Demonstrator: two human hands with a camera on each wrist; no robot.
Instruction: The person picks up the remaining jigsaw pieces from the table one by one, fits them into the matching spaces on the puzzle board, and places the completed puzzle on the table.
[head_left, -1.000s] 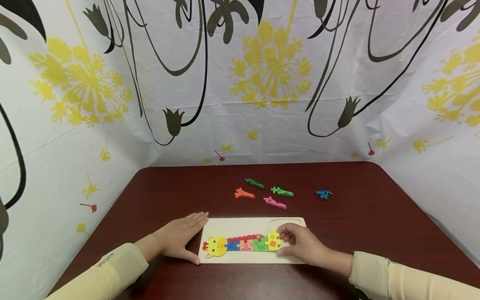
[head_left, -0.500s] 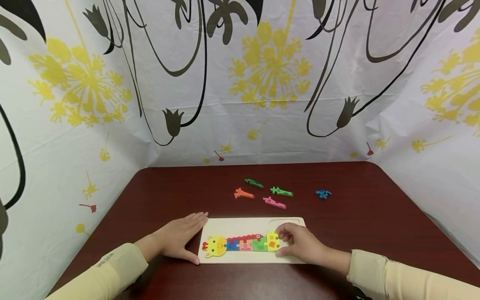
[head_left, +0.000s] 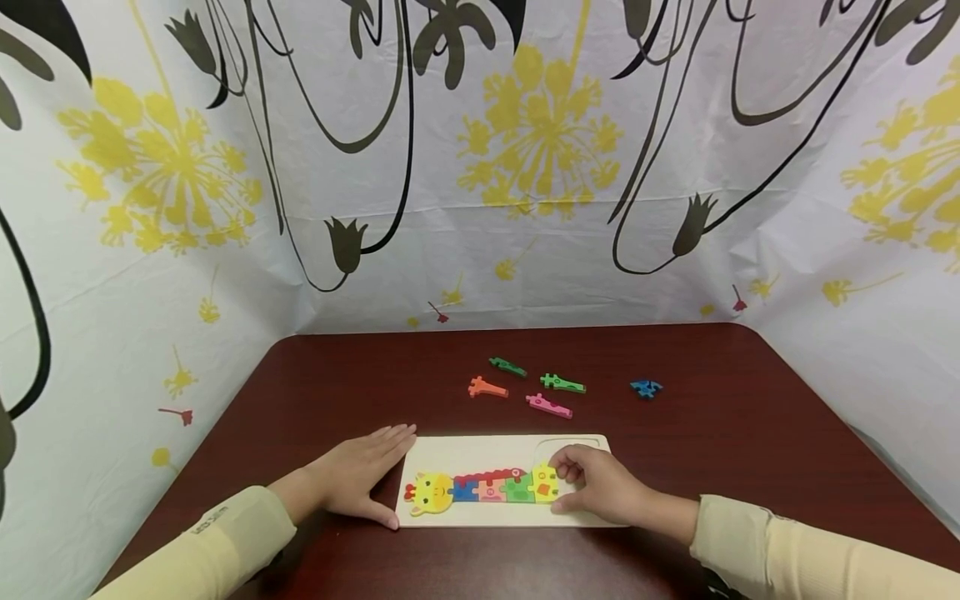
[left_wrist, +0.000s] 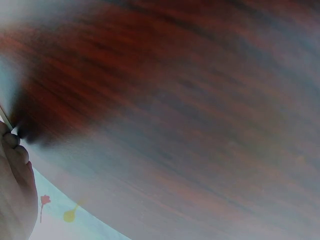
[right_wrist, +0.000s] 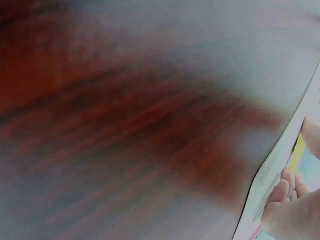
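Note:
A pale wooden puzzle board (head_left: 472,451) lies on the table, bearing a giraffe with a yellow head piece (head_left: 432,493) at the left. From there run blue, pink and green body pieces (head_left: 492,491) under a red mane strip. At the row's right end my right hand (head_left: 603,490) pinches a yellow piece (head_left: 544,483) between thumb and fingers, lined up against the green one. My left hand (head_left: 358,473) lies flat with fingers straight, its thumb and fingertips at the board's left edge. Only part of the right hand (right_wrist: 295,212) shows in the right wrist view.
Beyond the board lie a dark green piece (head_left: 508,367), an orange piece (head_left: 487,387), a light green piece (head_left: 564,383) and a pink piece (head_left: 550,406). A blue piece (head_left: 646,388) sits farther right. A patterned white cloth (head_left: 450,167) hangs around the dark red table (head_left: 360,383).
Hardly anything differs. The right hand and the yellow piece shift very slightly left; the left hand and the loose pieces stay where they were.

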